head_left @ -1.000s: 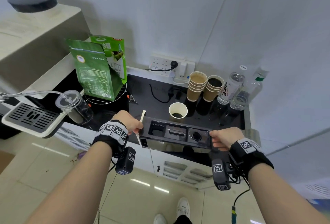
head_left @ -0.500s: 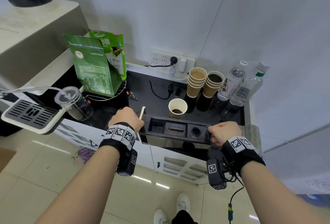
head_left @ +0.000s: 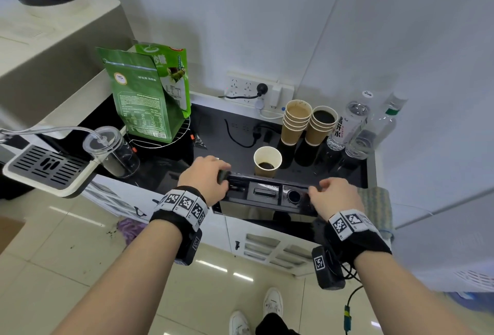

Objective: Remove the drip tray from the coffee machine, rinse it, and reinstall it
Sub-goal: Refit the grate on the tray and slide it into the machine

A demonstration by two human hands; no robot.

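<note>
The drip tray (head_left: 264, 193) is a long black box with several compartments on top. It is level at the front edge of the black counter (head_left: 219, 128), just in front of a paper cup of coffee (head_left: 267, 161). My left hand (head_left: 204, 181) grips its left end. My right hand (head_left: 334, 197) holds its right end with the fingers curled over the top. The beige coffee machine (head_left: 53, 48) stands at the far left, and its slotted grille platform (head_left: 45, 167) juts out over the floor.
Two stacks of paper cups (head_left: 296, 123) and clear water bottles (head_left: 347, 123) stand behind the tray at the right. Green bags (head_left: 144, 96) on a wire rack and a clear lidded jar (head_left: 112, 151) are at the left. A power strip (head_left: 254, 88) is on the wall.
Both hands have carried the tray forward and down to the counter's front edge, close to the single paper cup. My left hand has shifted onto the top of the tray's end.
</note>
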